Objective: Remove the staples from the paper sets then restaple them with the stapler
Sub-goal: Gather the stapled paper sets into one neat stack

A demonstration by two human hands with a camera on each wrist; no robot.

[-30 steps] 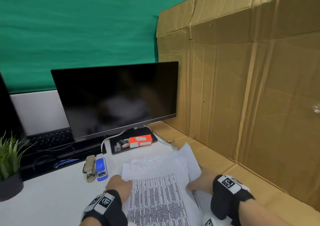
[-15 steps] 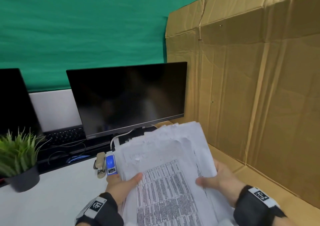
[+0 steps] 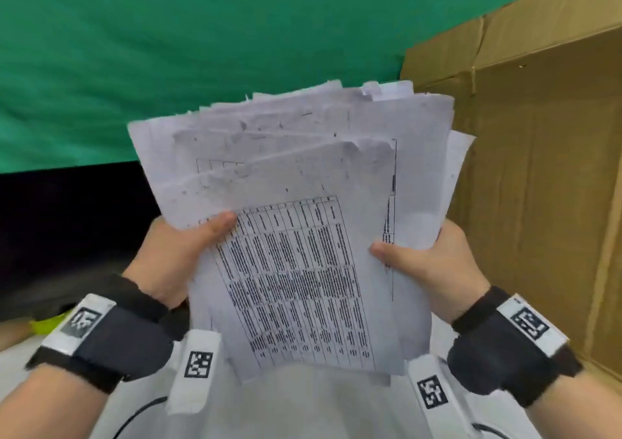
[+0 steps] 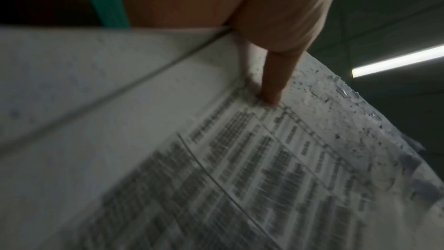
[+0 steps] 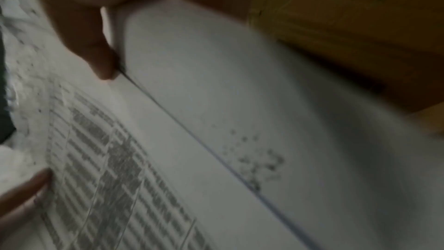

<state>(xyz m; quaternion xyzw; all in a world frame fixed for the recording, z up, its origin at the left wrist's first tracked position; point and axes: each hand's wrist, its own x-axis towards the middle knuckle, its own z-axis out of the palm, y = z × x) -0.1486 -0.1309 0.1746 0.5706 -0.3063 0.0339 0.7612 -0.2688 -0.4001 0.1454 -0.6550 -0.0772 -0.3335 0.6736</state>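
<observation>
A thick, fanned stack of printed paper sets (image 3: 292, 210) is held up in front of me, tilted toward the head camera, its top margins peppered with staple holes. My left hand (image 3: 181, 253) grips its left edge with the thumb on the top sheet. My right hand (image 3: 420, 263) grips the right edge the same way. The left wrist view shows my thumb (image 4: 276, 83) pressing the printed table on the paper stack (image 4: 216, 159), with a staple (image 4: 343, 91) near the top edge. The right wrist view shows my thumb (image 5: 96, 52) on the paper stack (image 5: 216, 102). The stapler is hidden.
A green backdrop (image 3: 168, 51) fills the upper view. A cardboard wall (image 3: 538, 169) stands at the right. A dark monitor (image 3: 67, 230) is at the left behind the papers. The white desk (image 3: 303, 405) lies below the stack.
Both hands have lifted the paper stack off the desk and raised it upright; it now hides the stapler, staple remover and most of the monitor. The head view has tilted upward.
</observation>
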